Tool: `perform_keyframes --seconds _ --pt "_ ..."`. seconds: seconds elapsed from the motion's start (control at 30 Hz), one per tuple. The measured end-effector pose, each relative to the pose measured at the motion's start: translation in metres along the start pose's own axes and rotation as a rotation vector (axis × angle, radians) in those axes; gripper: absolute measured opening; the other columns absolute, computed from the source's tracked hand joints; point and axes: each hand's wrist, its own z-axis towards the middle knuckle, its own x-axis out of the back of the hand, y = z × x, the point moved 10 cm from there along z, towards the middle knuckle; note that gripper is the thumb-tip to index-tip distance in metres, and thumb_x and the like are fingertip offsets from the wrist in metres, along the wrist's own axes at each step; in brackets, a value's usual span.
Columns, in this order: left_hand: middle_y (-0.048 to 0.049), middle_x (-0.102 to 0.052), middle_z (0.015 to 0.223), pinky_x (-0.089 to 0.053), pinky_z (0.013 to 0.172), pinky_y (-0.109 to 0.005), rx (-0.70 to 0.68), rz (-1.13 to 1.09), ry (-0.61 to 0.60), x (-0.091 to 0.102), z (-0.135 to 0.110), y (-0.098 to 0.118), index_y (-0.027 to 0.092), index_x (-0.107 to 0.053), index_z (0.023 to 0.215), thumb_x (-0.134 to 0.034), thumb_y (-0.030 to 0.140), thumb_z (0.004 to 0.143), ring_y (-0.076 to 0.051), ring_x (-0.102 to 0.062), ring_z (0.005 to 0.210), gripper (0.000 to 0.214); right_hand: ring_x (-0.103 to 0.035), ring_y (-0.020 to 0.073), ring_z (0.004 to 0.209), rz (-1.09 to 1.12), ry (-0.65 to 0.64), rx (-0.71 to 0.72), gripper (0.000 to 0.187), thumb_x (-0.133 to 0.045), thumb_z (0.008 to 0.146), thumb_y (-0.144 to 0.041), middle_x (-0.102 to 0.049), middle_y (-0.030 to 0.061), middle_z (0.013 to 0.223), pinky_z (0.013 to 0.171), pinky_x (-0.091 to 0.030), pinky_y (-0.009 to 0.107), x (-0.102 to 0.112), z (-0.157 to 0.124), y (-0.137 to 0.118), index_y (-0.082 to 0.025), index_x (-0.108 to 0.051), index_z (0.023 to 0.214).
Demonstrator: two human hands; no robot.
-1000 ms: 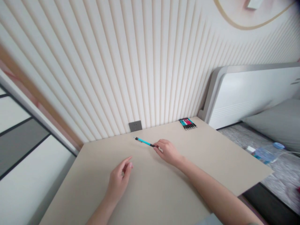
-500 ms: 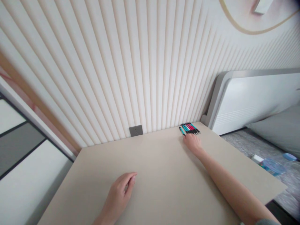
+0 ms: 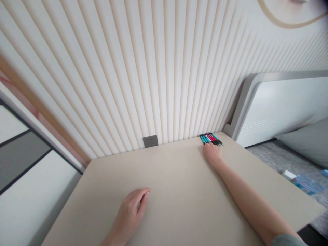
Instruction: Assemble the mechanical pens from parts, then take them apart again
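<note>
Several pens [image 3: 210, 138], with teal, red and white barrels and black ends, lie side by side in a row near the wall at the table's far right. My right hand [image 3: 212, 153] is at their near ends, its fingers closed at the lower end of the leftmost teal pen [image 3: 202, 139]. The back of the hand hides its fingertips. Well apart from the pens, my left hand [image 3: 132, 210] rests over the front left-middle of the table, its fingers curled together and thumb close by, with nothing visible in them.
The beige table [image 3: 164, 171] meets a ribbed white wall [image 3: 164, 68] with a dark socket [image 3: 150, 141]. To the right stand a bed headboard [image 3: 287, 109] and a grey pillow [image 3: 307, 140]. A clear plastic item [image 3: 309, 183] lies beyond the table's right edge.
The leftmost teal pen, which lay angled and apart from the row, is now against the other pens. My right hand moved slightly with it. My left hand stayed put; the view shifted a little.
</note>
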Motion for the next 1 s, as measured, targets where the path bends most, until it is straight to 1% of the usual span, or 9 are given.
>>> perform_keyframes --seconds 0.1,0.23,0.33,0.47,0.67,0.83,1.0 --pt "-0.0054 -0.072 0.094 -0.055 0.08 -0.03 -0.052 0.023 0.012 0.002 0.0 0.007 0.024 -0.067 0.104 -0.049 0.029 0.094 -0.02 -0.068 0.086 0.02 -0.068 0.0267 0.097 -0.015 -0.002 -0.004 0.035 -0.037 0.095 -0.013 -0.066 0.0225 0.108 0.079 -0.049 0.033 -0.001 0.002 0.001 -0.011 -0.071 0.102" --pt "-0.0038 -0.072 0.092 -0.055 0.078 -0.028 -0.117 0.055 0.037 0.006 0.0 0.016 0.022 -0.065 0.104 -0.048 0.026 0.096 -0.017 -0.068 0.084 0.02 -0.068 0.0275 0.098 -0.02 0.017 -0.021 0.035 -0.035 0.096 -0.013 -0.066 0.0233 0.11 0.08 -0.049 0.034 -0.001 0.002 0.005 -0.011 -0.069 0.107" --pt "-0.0029 -0.072 0.093 -0.055 0.078 -0.027 -0.128 0.074 0.033 0.007 0.0 0.017 0.022 -0.064 0.105 -0.047 0.026 0.096 -0.016 -0.068 0.084 0.019 -0.068 0.0284 0.098 -0.012 0.033 -0.033 0.035 -0.035 0.096 -0.014 -0.066 0.0222 0.109 0.079 -0.049 0.035 -0.001 0.002 0.008 -0.012 -0.068 0.107" --pt "-0.0028 -0.072 0.093 -0.055 0.078 -0.027 -0.134 0.093 0.03 0.007 0.002 0.02 0.022 -0.064 0.105 -0.047 0.025 0.096 -0.016 -0.068 0.085 0.019 -0.068 0.0272 0.098 0.014 0.041 -0.054 0.035 -0.035 0.096 -0.016 -0.067 0.0207 0.109 0.08 -0.049 0.035 -0.004 0.004 0.011 -0.014 -0.068 0.108" --pt "-0.0034 -0.072 0.092 -0.055 0.077 -0.028 -0.161 0.125 0.044 0.01 0.003 0.027 0.021 -0.064 0.103 -0.045 0.023 0.096 -0.017 -0.068 0.084 0.02 -0.069 0.0279 0.094 0.058 0.046 -0.103 0.038 -0.034 0.098 -0.024 -0.069 0.0218 0.104 0.08 -0.049 0.035 -0.012 0.007 0.018 -0.011 -0.069 0.108" --pt "-0.0035 -0.073 0.092 -0.055 0.077 -0.028 -0.193 0.147 0.052 0.012 0.003 0.031 0.021 -0.064 0.102 -0.045 0.022 0.096 -0.017 -0.069 0.083 0.02 -0.069 0.0283 0.094 0.081 0.056 -0.098 0.04 -0.034 0.098 -0.027 -0.069 0.021 0.104 0.08 -0.049 0.036 -0.015 0.008 0.019 -0.011 -0.07 0.104" --pt "-0.0028 -0.072 0.089 -0.055 0.075 -0.029 -0.205 0.169 0.052 0.012 0.004 0.034 0.021 -0.064 0.102 -0.044 0.021 0.096 -0.017 -0.068 0.081 0.02 -0.069 0.0282 0.095 0.096 0.063 -0.106 0.041 -0.033 0.099 -0.03 -0.069 0.0199 0.104 0.081 -0.049 0.037 -0.016 0.008 0.021 -0.013 -0.069 0.106"
